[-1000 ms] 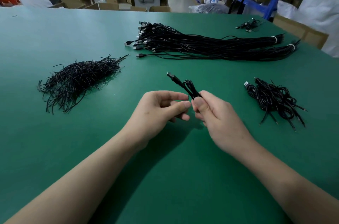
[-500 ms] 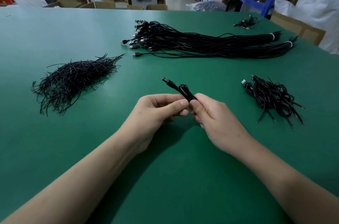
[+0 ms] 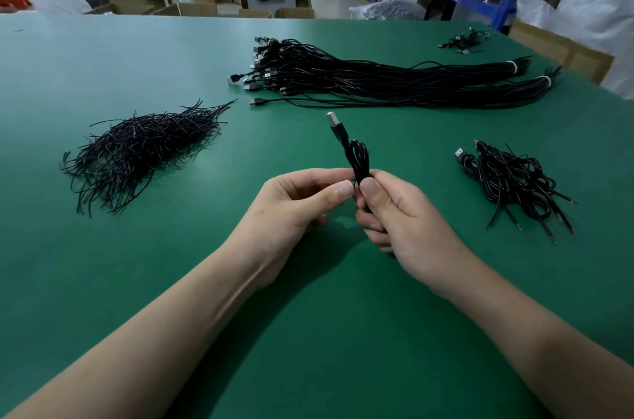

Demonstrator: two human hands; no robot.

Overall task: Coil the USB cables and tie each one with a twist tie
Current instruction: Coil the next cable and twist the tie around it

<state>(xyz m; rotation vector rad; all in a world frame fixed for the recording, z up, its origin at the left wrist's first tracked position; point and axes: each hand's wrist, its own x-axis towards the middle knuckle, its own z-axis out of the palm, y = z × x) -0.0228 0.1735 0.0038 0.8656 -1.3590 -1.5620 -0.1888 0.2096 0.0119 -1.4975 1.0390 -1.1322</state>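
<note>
Step in hand: tying of one coiled cable (image 3: pixel 360 161), judged from grip and position.
Cable location: held upright above the table (image 3: pixel 103 281), between both hands, plug (image 3: pixel 334 125) pointing up and away.
Right hand (image 3: pixel 404 229): fingers curled and thumb clamped round the lower part of the coil. Purpose: loops bunched against spring-back.
Left hand (image 3: pixel 291 209): thumb and forefinger tips pressed together against the coil's waist, remaining fingers curled under. Grip suited to twisting a tie; the tie itself too thin to make out.
Twist ties (image 3: pixel 137 150): loose heap on the left side of the table, within easy reach of the left hand.
Loose cables (image 3: pixel 377 82): long straight bundle at the far side, banded at one end. Probably stock awaiting coiling.
Finished coils (image 3: pixel 514 178): small pile on the right, near the right hand. Likely drop point for the present coil.
Risk: loss of loops on early release of the right-hand clamp.
</note>
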